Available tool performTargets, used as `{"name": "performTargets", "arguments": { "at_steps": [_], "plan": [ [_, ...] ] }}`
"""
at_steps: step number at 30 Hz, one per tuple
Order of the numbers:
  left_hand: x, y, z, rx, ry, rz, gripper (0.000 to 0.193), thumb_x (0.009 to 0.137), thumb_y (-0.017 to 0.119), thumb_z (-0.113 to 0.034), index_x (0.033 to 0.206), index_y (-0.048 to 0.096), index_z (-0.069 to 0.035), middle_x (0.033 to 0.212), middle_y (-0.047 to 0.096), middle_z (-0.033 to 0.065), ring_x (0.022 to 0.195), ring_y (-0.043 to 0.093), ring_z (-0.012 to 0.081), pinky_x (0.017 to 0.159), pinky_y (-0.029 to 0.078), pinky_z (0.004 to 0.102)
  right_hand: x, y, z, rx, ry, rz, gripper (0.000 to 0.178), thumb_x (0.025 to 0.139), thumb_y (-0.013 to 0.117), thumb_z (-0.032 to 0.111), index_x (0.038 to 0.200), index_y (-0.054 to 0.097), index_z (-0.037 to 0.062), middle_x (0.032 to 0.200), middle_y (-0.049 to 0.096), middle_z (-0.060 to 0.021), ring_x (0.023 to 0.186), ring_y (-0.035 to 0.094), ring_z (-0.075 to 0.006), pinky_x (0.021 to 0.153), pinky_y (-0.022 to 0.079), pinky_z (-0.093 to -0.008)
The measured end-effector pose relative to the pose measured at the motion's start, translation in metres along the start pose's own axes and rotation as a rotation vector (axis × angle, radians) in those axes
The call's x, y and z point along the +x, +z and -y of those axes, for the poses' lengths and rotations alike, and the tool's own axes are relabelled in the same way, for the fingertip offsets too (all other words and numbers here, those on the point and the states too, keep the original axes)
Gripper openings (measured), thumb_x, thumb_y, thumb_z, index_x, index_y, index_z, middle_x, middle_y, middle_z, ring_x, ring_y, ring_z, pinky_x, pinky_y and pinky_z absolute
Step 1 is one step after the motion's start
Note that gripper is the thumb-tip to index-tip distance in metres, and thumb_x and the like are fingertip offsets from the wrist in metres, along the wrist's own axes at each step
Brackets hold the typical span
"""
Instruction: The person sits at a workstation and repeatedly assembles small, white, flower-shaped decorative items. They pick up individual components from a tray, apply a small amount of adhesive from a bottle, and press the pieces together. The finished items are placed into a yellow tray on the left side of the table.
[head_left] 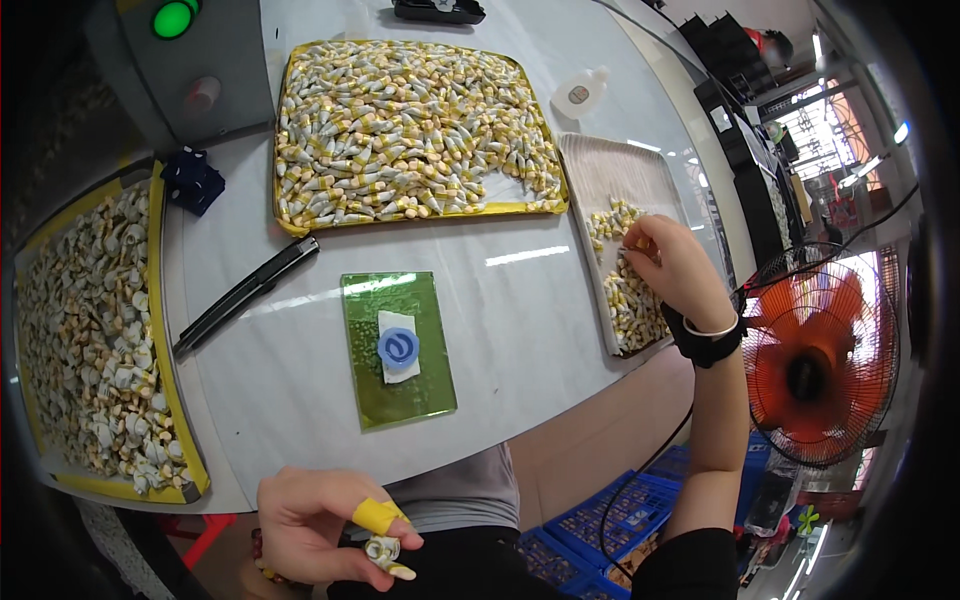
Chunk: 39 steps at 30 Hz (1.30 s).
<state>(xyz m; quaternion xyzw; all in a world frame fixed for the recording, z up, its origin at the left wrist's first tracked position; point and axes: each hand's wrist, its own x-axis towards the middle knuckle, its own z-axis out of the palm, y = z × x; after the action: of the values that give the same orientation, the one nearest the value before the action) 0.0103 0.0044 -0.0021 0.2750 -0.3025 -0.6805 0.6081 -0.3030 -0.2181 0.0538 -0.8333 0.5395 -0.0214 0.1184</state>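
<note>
At the lower left, my left hand [315, 525] is closed, pinching small rolled white pieces [383, 549], one with a pale beige tip. Yellow tape [377, 516] wraps one of its fingers. My right hand [680, 265] reaches over the shallow beige tray [625, 165] on the right, its fingertips pinched together among small yellow-and-white pieces [632, 310]. What those fingertips hold, if anything, is too small to make out. Between the hands lies a green plate [420, 402], bearing a white pad [403, 376] and a round blue piece [399, 348].
A large yellow-rimmed tray [500, 208] full of white cone-like pieces stands at the back; another [160, 330] is at left. Around them are a long black tool [245, 293], dark cloth [193, 183], white bottle [580, 93], orange fan [805, 375] and blue crates [625, 505].
</note>
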Motion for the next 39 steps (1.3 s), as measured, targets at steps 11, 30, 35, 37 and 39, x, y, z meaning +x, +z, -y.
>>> {"name": "performTargets", "arguments": {
  "at_steps": [11, 30, 35, 37, 39],
  "plan": [
    [-0.008, -0.012, -0.006, -0.083, 0.034, 0.037, 0.036, 0.062, 0.083, -0.005, 0.089, 0.064, 0.010, 0.080, 0.066, 0.0199, 0.074, 0.066, 0.0240, 0.067, 0.054, 0.0321, -0.007, 0.000, 0.035, 0.179, -0.060, -0.245, 0.005, 0.080, 0.055, -0.005, 0.084, 0.054, -0.0024, 0.078, 0.056, -0.0121, 0.070, 0.055, -0.0233, 0.061, 0.044, -0.0299],
    [-0.019, -0.016, -0.010, -0.077, 0.052, -0.017, 0.040, 0.061, 0.085, -0.019, 0.083, 0.064, 0.007, 0.073, 0.066, 0.0172, 0.068, 0.066, 0.0241, 0.065, 0.057, 0.0353, -0.003, 0.049, 0.150, 0.221, -0.812, -0.073, 0.015, 0.070, 0.067, 0.000, 0.084, 0.062, 0.0022, 0.069, 0.054, -0.0065, 0.064, 0.056, -0.0224, 0.056, 0.048, -0.0311],
    [-0.024, -0.012, -0.011, -0.236, 0.058, -0.070, 0.034, 0.063, 0.081, 0.001, 0.090, 0.063, 0.009, 0.086, 0.066, 0.0212, 0.080, 0.067, 0.0247, 0.070, 0.053, 0.0303, -0.007, 0.046, 0.151, 0.103, -0.832, 0.014, 0.022, 0.068, 0.067, -0.004, 0.089, 0.062, 0.0013, 0.076, 0.060, -0.0068, 0.068, 0.058, -0.0218, 0.059, 0.048, -0.0310],
    [-0.022, -0.012, -0.009, -0.144, 0.094, -0.069, 0.036, 0.061, 0.083, -0.008, 0.087, 0.062, 0.007, 0.082, 0.066, 0.0196, 0.077, 0.067, 0.0246, 0.068, 0.054, 0.0316, -0.008, 0.045, 0.150, 0.062, -0.846, 0.033, 0.023, 0.067, 0.065, -0.005, 0.090, 0.061, 0.0008, 0.078, 0.060, -0.0069, 0.070, 0.057, -0.0221, 0.061, 0.049, -0.0311],
    [-0.019, -0.013, -0.009, 0.013, 0.118, -0.062, 0.045, 0.058, 0.086, -0.025, 0.083, 0.061, 0.002, 0.073, 0.066, 0.0160, 0.068, 0.066, 0.0238, 0.064, 0.056, 0.0339, -0.006, 0.046, 0.150, 0.036, -0.897, 0.012, 0.023, 0.066, 0.061, 0.001, 0.089, 0.058, 0.0007, 0.076, 0.055, -0.0068, 0.071, 0.055, -0.0218, 0.059, 0.048, -0.0308]
  ]
}}
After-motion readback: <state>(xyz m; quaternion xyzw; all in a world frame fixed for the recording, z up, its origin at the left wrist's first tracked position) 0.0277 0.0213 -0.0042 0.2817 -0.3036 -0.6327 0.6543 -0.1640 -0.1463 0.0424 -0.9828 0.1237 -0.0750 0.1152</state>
